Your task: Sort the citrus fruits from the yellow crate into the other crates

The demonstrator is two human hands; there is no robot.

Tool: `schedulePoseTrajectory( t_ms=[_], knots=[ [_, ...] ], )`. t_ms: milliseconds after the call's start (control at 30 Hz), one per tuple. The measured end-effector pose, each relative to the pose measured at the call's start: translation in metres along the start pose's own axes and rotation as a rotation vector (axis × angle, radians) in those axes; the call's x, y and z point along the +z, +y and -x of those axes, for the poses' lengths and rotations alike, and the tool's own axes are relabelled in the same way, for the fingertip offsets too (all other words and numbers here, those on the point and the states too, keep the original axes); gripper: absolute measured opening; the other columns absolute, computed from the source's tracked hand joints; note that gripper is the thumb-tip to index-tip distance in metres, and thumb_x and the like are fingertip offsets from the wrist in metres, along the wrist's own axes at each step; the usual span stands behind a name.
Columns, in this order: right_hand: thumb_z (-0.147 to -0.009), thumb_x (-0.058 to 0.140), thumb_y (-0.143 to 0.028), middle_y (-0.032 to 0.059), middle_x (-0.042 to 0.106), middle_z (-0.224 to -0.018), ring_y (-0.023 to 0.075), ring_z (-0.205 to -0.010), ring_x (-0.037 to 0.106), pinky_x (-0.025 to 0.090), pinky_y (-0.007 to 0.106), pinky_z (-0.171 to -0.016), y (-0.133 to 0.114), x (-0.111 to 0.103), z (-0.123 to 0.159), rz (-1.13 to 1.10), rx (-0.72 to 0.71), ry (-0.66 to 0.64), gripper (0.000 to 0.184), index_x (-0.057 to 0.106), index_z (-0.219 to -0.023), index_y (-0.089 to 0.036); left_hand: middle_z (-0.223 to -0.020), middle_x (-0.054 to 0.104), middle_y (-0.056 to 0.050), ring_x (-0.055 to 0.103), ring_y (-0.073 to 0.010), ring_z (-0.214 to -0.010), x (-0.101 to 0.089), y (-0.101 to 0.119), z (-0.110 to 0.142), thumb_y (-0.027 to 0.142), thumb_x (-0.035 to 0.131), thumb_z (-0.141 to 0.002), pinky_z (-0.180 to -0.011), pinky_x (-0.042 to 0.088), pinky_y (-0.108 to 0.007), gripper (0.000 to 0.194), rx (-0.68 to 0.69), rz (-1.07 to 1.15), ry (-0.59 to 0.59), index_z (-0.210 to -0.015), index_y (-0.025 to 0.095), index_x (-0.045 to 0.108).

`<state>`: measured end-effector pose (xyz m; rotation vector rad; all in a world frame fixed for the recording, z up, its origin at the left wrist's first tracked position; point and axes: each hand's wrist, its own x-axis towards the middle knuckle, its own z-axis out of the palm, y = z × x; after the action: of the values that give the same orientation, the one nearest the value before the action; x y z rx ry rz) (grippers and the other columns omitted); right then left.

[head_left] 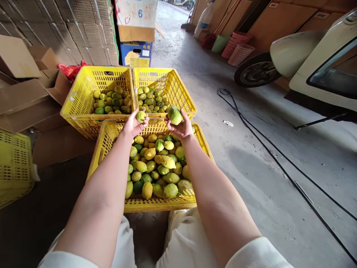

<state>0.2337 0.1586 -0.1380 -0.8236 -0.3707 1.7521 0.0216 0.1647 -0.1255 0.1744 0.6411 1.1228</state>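
My left hand [134, 124] is closed around a small yellow-green lemon [141, 116], above the far rim of the near yellow crate [161, 205]. To its right, my right hand [182, 126] grips a larger green lemon [174, 115]. Beneath both arms, the near crate holds many lemons, some yellow and some green, among them a long, bumpy yellow lemon [165, 161]. Behind it stand two more yellow crates: the back left crate [80, 89] and the back right crate [181, 91], each with smaller heaps of lemons. My forearms cover parts of the near crate.
Flattened cardboard [22, 96] and another yellow crate [13, 167] lie at the left. Stacked boxes [136, 22] stand behind the crates. On the right, a black cable [259, 137] crosses the concrete floor near a white vehicle [312, 59]. Pink baskets [241, 52] sit farther back.
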Motion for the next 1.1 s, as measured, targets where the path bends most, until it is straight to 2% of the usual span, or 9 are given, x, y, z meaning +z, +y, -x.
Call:
schedulePoseTrajectory(
  t_ms=[167, 300, 367, 433, 600, 800, 967, 1033, 1100],
  knots=[
    [-0.096, 0.064, -0.036, 0.0018, 0.070, -0.087, 0.0132, -0.077, 0.067, 0.056, 0.015, -0.055, 0.001, -0.005, -0.003, 0.056, 0.018, 0.019, 0.012, 0.062, -0.100, -0.025, -0.092, 0.071, -0.013, 0.074, -0.0184, -0.086, 0.004, -0.004, -0.001, 0.023, 0.039, -0.107, -0.068, 0.064, -0.025, 0.031, 0.000, 0.078, 0.085, -0.113, 0.011, 0.067],
    [-0.091, 0.066, -0.050, 0.0065, 0.075, -0.097, 0.0225, -0.095, 0.073, 0.067, 0.036, -0.077, 0.000, -0.009, -0.005, 0.076, -0.019, 0.041, 0.030, 0.059, -0.106, -0.025, -0.077, 0.067, -0.006, 0.067, -0.0103, -0.065, 0.001, -0.001, -0.003, 0.024, 0.045, -0.108, -0.048, 0.048, -0.012, 0.029, 0.028, 0.082, 0.057, -0.086, 0.015, 0.062],
    [-0.094, 0.058, -0.046, 0.0076, 0.076, -0.097, 0.0259, -0.102, 0.074, 0.067, 0.047, -0.085, 0.000, -0.011, -0.006, 0.044, -0.038, 0.030, 0.028, 0.059, -0.111, -0.023, -0.064, 0.059, -0.001, 0.056, -0.0075, -0.052, -0.002, 0.001, -0.004, 0.030, 0.043, -0.109, -0.039, 0.037, -0.012, 0.036, 0.069, 0.098, 0.089, -0.078, 0.017, 0.057],
    [-0.096, 0.053, -0.036, 0.0075, 0.075, -0.095, 0.0258, -0.102, 0.074, 0.067, 0.050, -0.087, 0.000, -0.011, -0.006, 0.015, -0.045, 0.007, 0.024, 0.060, -0.113, -0.021, -0.064, 0.059, -0.003, 0.056, -0.0095, -0.052, -0.004, 0.002, -0.004, 0.036, 0.035, -0.109, -0.040, 0.037, -0.014, 0.042, 0.084, 0.124, 0.122, -0.082, 0.016, 0.060],
    [-0.101, 0.056, -0.027, 0.0022, 0.071, -0.088, 0.0159, -0.084, 0.072, 0.066, 0.028, -0.080, 0.002, -0.008, -0.007, -0.026, -0.056, 0.043, 0.013, 0.065, -0.109, -0.023, -0.079, 0.069, -0.008, 0.070, -0.0162, -0.071, -0.005, 0.002, -0.005, 0.022, 0.038, -0.103, -0.060, 0.056, -0.022, 0.034, 0.086, 0.132, 0.184, -0.114, 0.013, 0.069],
    [-0.103, 0.059, -0.034, 0.0010, 0.071, -0.087, 0.0115, -0.075, 0.068, 0.060, 0.017, -0.061, 0.003, -0.007, -0.007, -0.016, 0.036, 0.074, 0.012, 0.063, -0.099, -0.024, -0.068, 0.065, -0.005, 0.061, -0.0125, -0.055, -0.003, 0.000, -0.007, 0.019, 0.044, -0.100, -0.046, 0.045, -0.018, 0.024, 0.021, 0.038, 0.152, -0.096, 0.013, 0.067],
    [-0.097, 0.057, -0.055, 0.0061, 0.074, -0.093, 0.0217, -0.092, 0.073, 0.067, 0.037, -0.080, 0.002, -0.013, -0.011, -0.019, -0.039, 0.077, 0.035, 0.061, -0.109, -0.022, -0.069, 0.064, -0.007, 0.061, -0.0157, -0.057, -0.002, -0.004, -0.009, 0.030, 0.036, -0.104, -0.049, 0.052, -0.023, 0.039, 0.010, 0.039, 0.257, -0.106, 0.009, 0.070],
    [-0.098, 0.052, -0.049, 0.0081, 0.075, -0.094, 0.0266, -0.100, 0.075, 0.066, 0.048, -0.085, 0.001, -0.014, -0.011, -0.040, -0.058, 0.074, 0.036, 0.061, -0.117, -0.020, -0.072, 0.066, -0.007, 0.066, -0.0159, -0.062, 0.000, -0.004, -0.010, 0.024, 0.038, -0.104, -0.059, 0.059, -0.025, 0.035, 0.047, 0.085, 0.284, -0.114, 0.008, 0.068],
    [-0.098, 0.053, -0.040, 0.0068, 0.076, -0.093, 0.0256, -0.097, 0.075, 0.066, 0.046, -0.083, 0.001, -0.014, -0.009, -0.059, -0.071, 0.072, 0.030, 0.060, -0.120, -0.021, -0.075, 0.068, -0.005, 0.070, -0.0154, -0.068, 0.002, -0.004, -0.010, 0.016, 0.044, -0.102, -0.068, 0.063, -0.025, 0.027, 0.085, 0.128, 0.290, -0.117, 0.011, 0.066]
  ],
)
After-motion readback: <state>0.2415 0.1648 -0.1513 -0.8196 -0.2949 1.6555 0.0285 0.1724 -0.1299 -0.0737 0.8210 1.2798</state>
